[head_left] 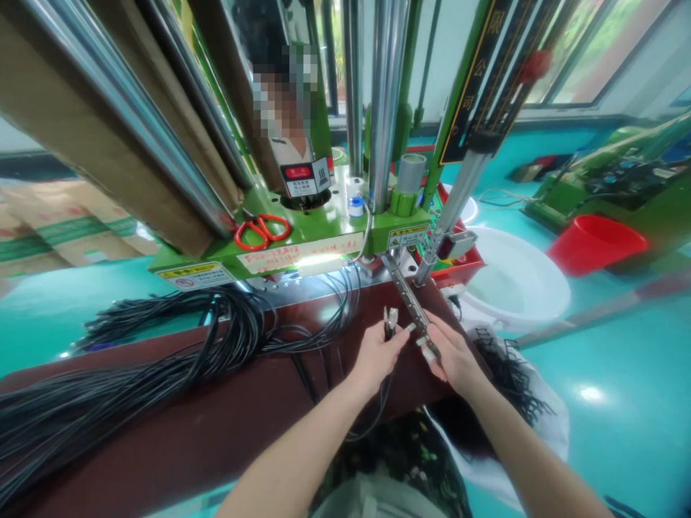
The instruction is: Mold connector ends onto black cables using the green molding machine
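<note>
My left hand (378, 354) is closed around a small metal cutter or plier (392, 321), its tip pointing up. Close beside it, my right hand (450, 352) grips the near end of a long, narrow metal mold bar (411, 298). The bar slants away toward the green machine (302, 223), its far end by the machine's lower plate. White coverings show on some fingertips. Thin black cables (324, 331) run from under the machine over the brown table (216, 424), left of my hands. Any small part between my fingertips is too small to tell.
Red-handled scissors (263, 232) lie on the machine's green ledge. A thick bundle of black cables (162, 374) spreads over the table's left side. At right are a white tub (518, 277), a red bucket (597, 244) and a white sack (545, 432) with short black pieces.
</note>
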A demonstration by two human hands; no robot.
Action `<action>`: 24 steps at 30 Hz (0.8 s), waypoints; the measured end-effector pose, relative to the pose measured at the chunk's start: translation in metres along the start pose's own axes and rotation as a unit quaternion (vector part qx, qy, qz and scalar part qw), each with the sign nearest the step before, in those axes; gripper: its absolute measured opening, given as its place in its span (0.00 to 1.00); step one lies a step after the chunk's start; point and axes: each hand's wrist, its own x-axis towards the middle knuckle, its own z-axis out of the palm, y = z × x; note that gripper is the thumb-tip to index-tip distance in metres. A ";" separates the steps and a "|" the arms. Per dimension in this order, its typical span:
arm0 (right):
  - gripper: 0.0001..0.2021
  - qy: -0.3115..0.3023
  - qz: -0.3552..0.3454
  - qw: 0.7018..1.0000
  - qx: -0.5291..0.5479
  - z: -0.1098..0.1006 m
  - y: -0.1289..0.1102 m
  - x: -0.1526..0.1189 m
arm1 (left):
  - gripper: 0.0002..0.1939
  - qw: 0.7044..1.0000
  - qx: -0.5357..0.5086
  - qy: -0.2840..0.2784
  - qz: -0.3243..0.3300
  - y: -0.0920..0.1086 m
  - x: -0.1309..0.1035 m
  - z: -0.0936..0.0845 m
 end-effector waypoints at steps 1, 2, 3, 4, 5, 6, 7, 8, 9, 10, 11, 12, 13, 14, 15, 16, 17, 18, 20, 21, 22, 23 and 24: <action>0.23 -0.006 0.001 1.000 -0.004 -0.001 0.000 0.000 | 0.18 1.000 0.008 0.000 0.000 0.000 0.000 0.000; 0.24 -0.012 0.002 1.000 -0.009 -0.001 -0.001 0.000 | 0.18 1.000 0.012 0.001 -0.001 -0.001 0.000 0.001; 0.24 -0.017 0.001 1.000 -0.013 -0.002 -0.001 0.000 | 0.18 1.000 0.012 0.003 -0.003 -0.001 0.000 0.001; 0.24 -0.022 0.000 1.000 -0.017 -0.002 -0.002 0.000 | 0.19 1.000 0.009 0.005 -0.007 -0.001 0.000 0.001; 0.24 -0.025 -0.002 0.999 -0.022 -0.002 -0.002 0.000 | 0.19 1.000 0.007 0.008 -0.012 -0.001 0.000 0.002; 0.24 -0.025 -0.004 0.999 -0.028 -0.001 -0.002 0.000 | 0.19 1.000 0.007 0.011 -0.015 -0.002 0.000 0.001; 0.24 -0.026 -0.006 0.999 -0.038 -0.001 -0.002 0.000 | 0.19 1.000 0.007 0.014 -0.015 -0.003 0.000 0.001; 0.24 -0.026 -0.008 0.998 -0.051 -0.001 -0.002 -0.001 | 0.19 1.000 0.009 0.018 -0.012 -0.004 0.001 0.001; 0.25 -0.028 -0.013 0.997 -0.065 0.000 -0.002 -0.001 | 0.19 1.000 0.011 0.021 -0.007 -0.005 0.001 0.000; 0.25 -0.032 -0.020 0.996 -0.077 0.000 -0.001 -0.001 | 0.19 1.000 0.014 0.024 0.000 -0.007 0.001 0.000; 0.26 -0.037 -0.027 0.995 -0.087 0.001 -0.001 -0.001 | 0.19 1.000 0.016 0.026 0.007 -0.008 0.001 -0.001; 0.26 -0.045 -0.030 0.994 -0.092 0.001 0.000 -0.001 | 0.19 0.999 0.018 0.025 0.014 -0.009 0.001 -0.001; 0.26 -0.051 -0.029 0.994 -0.093 0.002 0.000 -0.001 | 0.18 0.999 0.019 0.021 0.019 -0.010 0.000 -0.002; 0.26 -0.053 -0.025 0.994 -0.089 0.002 0.000 -0.001 | 0.18 0.999 0.019 0.014 0.023 -0.010 0.000 -0.002; 0.25 -0.053 -0.019 0.995 -0.080 0.002 0.000 -0.002 | 0.18 0.999 0.018 0.010 0.029 -0.009 -0.001 -0.002; 0.25 -0.048 -0.012 0.996 -0.069 0.003 0.000 -0.002 | 0.18 0.999 0.017 0.011 0.039 -0.008 -0.001 -0.002; 0.24 -0.040 -0.007 0.998 -0.057 0.003 0.000 -0.002 | 0.17 0.998 0.012 0.019 0.051 -0.006 -0.001 -0.003; 0.24 -0.028 -0.004 0.999 -0.045 0.003 -0.001 -0.002 | 0.16 0.998 0.005 0.031 0.062 -0.004 0.000 -0.003; 0.23 -0.008 0.002 1.000 -0.028 0.002 -0.002 -0.002 | 0.15 0.997 -0.013 0.049 0.058 0.000 0.001 -0.005; 0.23 -0.005 0.005 1.000 -0.023 0.001 -0.002 -0.002 | 0.15 0.998 -0.022 0.046 0.040 0.002 0.001 -0.006; 0.23 -0.005 0.006 1.000 -0.021 0.000 -0.002 -0.002 | 0.15 0.999 -0.030 0.034 0.017 0.003 0.002 -0.008; 0.23 -0.011 0.006 1.000 -0.021 -0.001 -0.002 -0.002 | 0.15 0.999 -0.035 0.017 -0.005 0.004 0.003 -0.009; 0.23 -0.020 0.004 1.000 -0.021 -0.002 -0.002 -0.002 | 0.16 0.999 -0.039 0.002 -0.023 0.005 0.003 -0.010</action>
